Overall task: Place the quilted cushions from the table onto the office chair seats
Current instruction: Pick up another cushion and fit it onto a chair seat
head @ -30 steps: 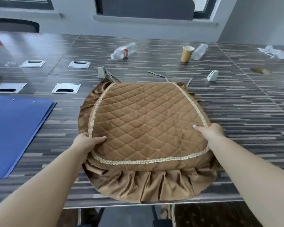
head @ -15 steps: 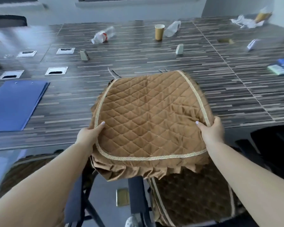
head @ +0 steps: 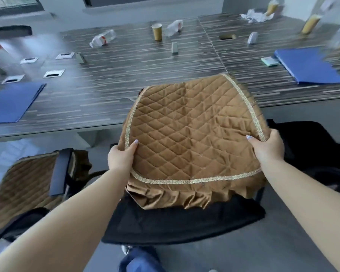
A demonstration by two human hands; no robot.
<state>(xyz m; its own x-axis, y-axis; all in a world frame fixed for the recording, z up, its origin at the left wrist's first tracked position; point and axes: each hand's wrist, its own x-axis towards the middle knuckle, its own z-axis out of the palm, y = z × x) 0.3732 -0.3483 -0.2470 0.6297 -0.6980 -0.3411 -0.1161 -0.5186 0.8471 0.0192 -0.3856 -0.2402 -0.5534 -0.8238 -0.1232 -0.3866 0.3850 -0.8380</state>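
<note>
A brown quilted cushion [head: 192, 140] with gold trim and a ruffled skirt hangs in the air, tilted, in front of the table's near edge. My left hand [head: 122, 157] grips its left side and my right hand [head: 267, 148] grips its right side. Directly below it is the bare black seat of an office chair [head: 185, 222]; the ruffle hangs just above it. At the lower left a second office chair [head: 59, 173] carries another brown quilted cushion [head: 22, 189] on its seat.
The dark striped table [head: 126, 75] holds blue folders at left [head: 12, 103] and right [head: 306, 63], a paper cup [head: 157, 32], plastic bottles [head: 102, 38], small stands and cable ports. Grey floor lies around the chairs.
Both hands have lifted the cushion off the table and carried it toward me and to the right, over the black chair seat. The view has swung right and down.
</note>
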